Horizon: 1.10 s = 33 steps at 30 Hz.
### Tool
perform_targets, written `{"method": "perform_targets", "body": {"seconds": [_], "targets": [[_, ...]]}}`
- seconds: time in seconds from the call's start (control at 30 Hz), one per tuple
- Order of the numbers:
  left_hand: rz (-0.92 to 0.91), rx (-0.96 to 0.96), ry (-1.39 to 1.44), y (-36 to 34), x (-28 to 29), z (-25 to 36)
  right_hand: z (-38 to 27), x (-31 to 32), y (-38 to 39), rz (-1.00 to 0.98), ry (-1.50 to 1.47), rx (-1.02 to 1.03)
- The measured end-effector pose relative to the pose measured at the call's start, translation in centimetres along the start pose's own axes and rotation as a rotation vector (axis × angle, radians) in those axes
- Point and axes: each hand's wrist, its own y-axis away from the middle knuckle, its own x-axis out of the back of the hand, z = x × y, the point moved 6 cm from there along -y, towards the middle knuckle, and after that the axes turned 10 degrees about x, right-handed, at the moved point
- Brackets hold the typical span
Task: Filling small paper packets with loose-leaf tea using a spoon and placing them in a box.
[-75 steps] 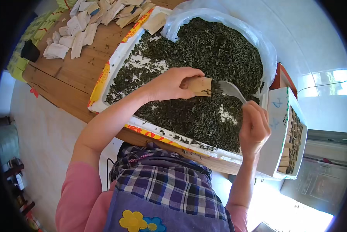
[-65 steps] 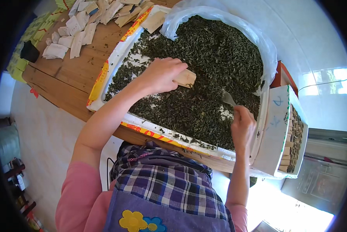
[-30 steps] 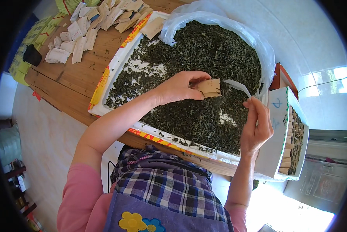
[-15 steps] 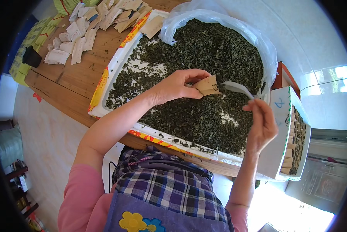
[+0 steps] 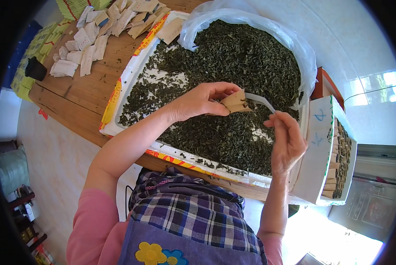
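My left hand [image 5: 206, 100] grips a small brown paper packet [image 5: 236, 101] between thumb and fingers, its mouth turned to the right. A pale spoon [image 5: 263, 101] is pinched by its handle in my right hand [image 5: 288, 140]. The spoon's bowl is at the packet's mouth and seems partly inside it, so what it carries is hidden. Some dark leaf bits show at the packet's edge. Under both hands spreads a heap of dried dark green leaves [image 5: 224, 141], lying in a white foam tray [image 5: 118, 112] with a red and yellow outer edge.
Clear plastic sheeting [image 5: 306, 57] borders the leaves at the far right. A white box [image 5: 315, 145] of upright filled packets stands right. Loose paper packets [image 5: 92, 44] lie on the wooden table [image 5: 65, 95] at far left, near a black cup [image 5: 36, 69] and yellow-green stacks [image 5: 39, 44].
My right hand has moved left, bringing the spoon from beside the packet to its mouth. The left hand with the packet has stayed nearly in place.
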Motion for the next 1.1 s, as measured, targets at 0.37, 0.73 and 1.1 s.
{"method": "perform_targets", "body": {"seconds": [0.37,0.73,1.1], "targets": [[0.015,0.006,-0.118,-0.3,0.4,-0.9,-1.5,-0.1,-0.3,-0.032,0.157,0.287],[0.054,-0.062,-0.19,0.1,0.5,-0.3,-1.8,0.1,0.0,0.018,0.13,0.345],[0.109,-0.039,-0.26,0.1,0.7,-0.3,-1.9,-0.2,0.3,-0.009,0.135,0.352]]}}
